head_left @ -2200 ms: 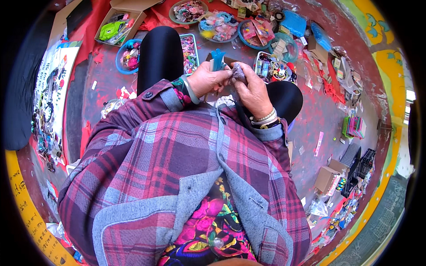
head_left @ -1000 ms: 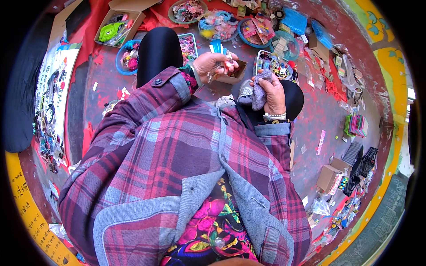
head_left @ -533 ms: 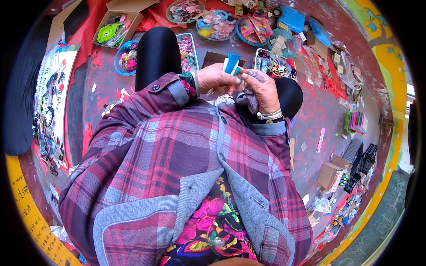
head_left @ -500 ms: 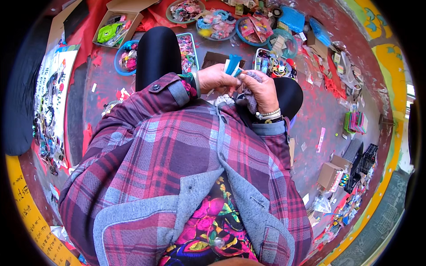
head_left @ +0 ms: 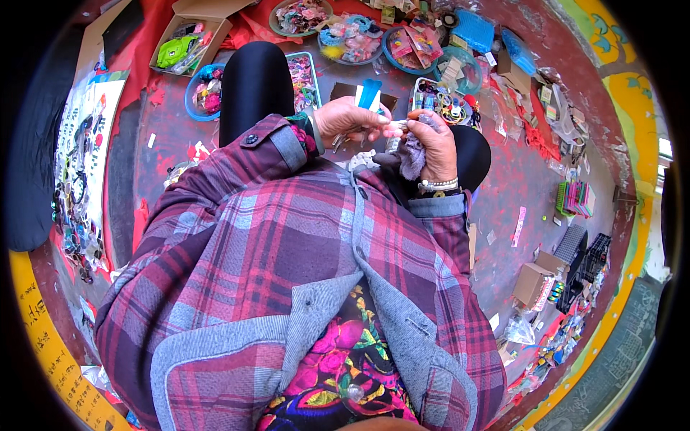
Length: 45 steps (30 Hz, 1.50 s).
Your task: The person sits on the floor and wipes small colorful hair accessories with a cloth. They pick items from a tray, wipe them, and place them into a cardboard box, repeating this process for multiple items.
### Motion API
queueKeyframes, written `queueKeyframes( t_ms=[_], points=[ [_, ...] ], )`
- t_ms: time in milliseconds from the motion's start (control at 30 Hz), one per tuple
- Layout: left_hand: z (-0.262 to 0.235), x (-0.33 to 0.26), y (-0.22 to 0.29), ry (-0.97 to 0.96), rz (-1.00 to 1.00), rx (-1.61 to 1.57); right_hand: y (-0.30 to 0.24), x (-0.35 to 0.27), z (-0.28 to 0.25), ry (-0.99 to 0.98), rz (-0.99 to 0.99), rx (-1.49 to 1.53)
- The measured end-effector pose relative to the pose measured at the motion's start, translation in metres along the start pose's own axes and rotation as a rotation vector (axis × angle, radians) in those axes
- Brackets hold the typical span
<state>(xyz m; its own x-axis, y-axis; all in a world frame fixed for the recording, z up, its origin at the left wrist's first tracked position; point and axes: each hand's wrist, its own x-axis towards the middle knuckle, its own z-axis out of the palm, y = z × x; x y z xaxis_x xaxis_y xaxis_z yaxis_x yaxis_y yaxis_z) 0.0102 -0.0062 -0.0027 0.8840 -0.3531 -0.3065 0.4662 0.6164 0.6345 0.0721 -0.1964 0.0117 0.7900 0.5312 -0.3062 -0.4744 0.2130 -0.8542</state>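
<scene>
Between my raised knees, both hands are close together. My left hand is closed around a flat blue and white card-like piece that sticks up beyond the fingers; thin metallic bits show beneath this hand. My right hand is closed, with a fuzzy grey-purple cloth bunched in the palm and hanging below. Its thumb and forefinger pinch something small and pale, which reaches toward the left fingertips and is too small to name. Past the hands lies an open brown cardboard box, partly hidden.
Round baskets of hair accessories and a white tray of small coloured pieces stand ahead. A bin of hair ties is beyond my right knee. Sunglasses lie on a white sheet at left; a cardboard box stands at right.
My hands have moved slightly apart, the right one shifting right with the cloth. The blue and white piece has moved a little left and stands more upright; more of the cloth shows.
</scene>
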Motion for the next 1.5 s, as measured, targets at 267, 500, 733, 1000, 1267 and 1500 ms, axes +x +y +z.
queueKeyframes(
  t_ms=[267,500,733,1000,1267,1500],
  points=[
    [0.006,-0.002,-0.001,-0.014,0.002,0.181,0.001,0.003,-0.003,-0.042,-0.022,-0.003],
    [0.011,-0.005,0.003,0.206,0.055,0.167,-0.022,-0.002,0.011,0.059,-0.307,-0.004],
    [0.016,-0.007,-0.006,0.179,0.091,0.197,0.019,0.010,0.026,0.028,-0.844,-1.083],
    [0.009,-0.010,0.002,0.074,0.092,0.184,0.022,0.019,-0.001,0.055,-0.387,-0.441],
    [-0.034,0.014,-0.004,0.353,0.058,0.000,0.008,0.015,-0.029,0.191,-0.237,0.054],
    [-0.061,0.048,-0.018,0.424,0.035,-0.021,0.012,0.017,-0.032,0.154,-0.217,0.076]
  ],
)
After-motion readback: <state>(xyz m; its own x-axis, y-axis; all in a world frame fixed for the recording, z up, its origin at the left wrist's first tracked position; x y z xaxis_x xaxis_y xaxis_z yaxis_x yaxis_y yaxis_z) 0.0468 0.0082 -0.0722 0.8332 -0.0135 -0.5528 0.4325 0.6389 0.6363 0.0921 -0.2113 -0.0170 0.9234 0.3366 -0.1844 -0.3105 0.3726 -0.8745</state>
